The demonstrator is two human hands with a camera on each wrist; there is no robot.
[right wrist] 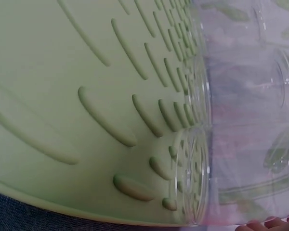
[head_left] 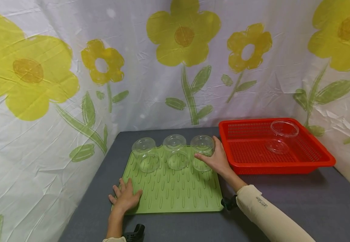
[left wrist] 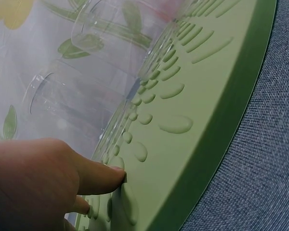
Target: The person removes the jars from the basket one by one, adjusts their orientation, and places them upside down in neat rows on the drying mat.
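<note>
Three clear plastic cups stand in a row along the far part of a green ridged mat (head_left: 175, 193): a left cup (head_left: 144, 153), a middle cup (head_left: 175, 151) and a right cup (head_left: 200, 144). My right hand (head_left: 219, 161) grips the right cup from its right side, thumb in front and fingers behind. In the right wrist view, that cup's base ring (right wrist: 190, 178) is right at the mat's ridges. My left hand (head_left: 126, 197) rests with spread fingers on the mat's near left edge. Its thumb (left wrist: 103, 178) touches the ridged surface in the left wrist view.
A red slotted plastic basket (head_left: 284, 165) stands to the right of the mat, with another clear cup (head_left: 278, 145) inside. Mat and basket lie on a dark grey tabletop (head_left: 269, 198). A white curtain (head_left: 138, 84) with yellow flowers hangs behind and at both sides.
</note>
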